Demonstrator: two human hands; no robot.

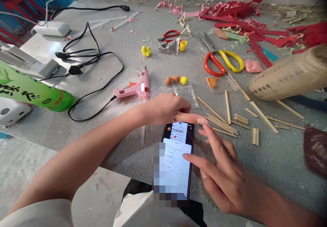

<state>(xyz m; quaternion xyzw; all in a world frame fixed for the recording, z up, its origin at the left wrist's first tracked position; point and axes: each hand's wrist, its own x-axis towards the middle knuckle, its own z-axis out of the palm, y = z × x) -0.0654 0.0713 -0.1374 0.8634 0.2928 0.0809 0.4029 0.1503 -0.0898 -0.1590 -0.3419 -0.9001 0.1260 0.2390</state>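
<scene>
A phone [178,155] lies at the near edge of the table with its screen lit, and its lower left part is blurred by blocks. My left hand [170,107] reaches across above its top end, index finger stretched out and the other fingers curled. That fingertip meets or overlaps the fingertips of my right hand [224,167]. My right hand has its fingers apart, with the index fingertip over the right side of the screen. Nothing shows in either hand. Just beyond my left hand are a small clear bag [185,92], orange-brown balls [172,79] and a yellow ball [184,80].
A pink glue gun [136,87] lies left, its black cord [120,60] looping. Wooden sticks [222,124], scissors [213,55] and a tan cylinder [288,73] are on the right. A green bottle [33,90] stands left; red paper strips [252,29] cover the back right.
</scene>
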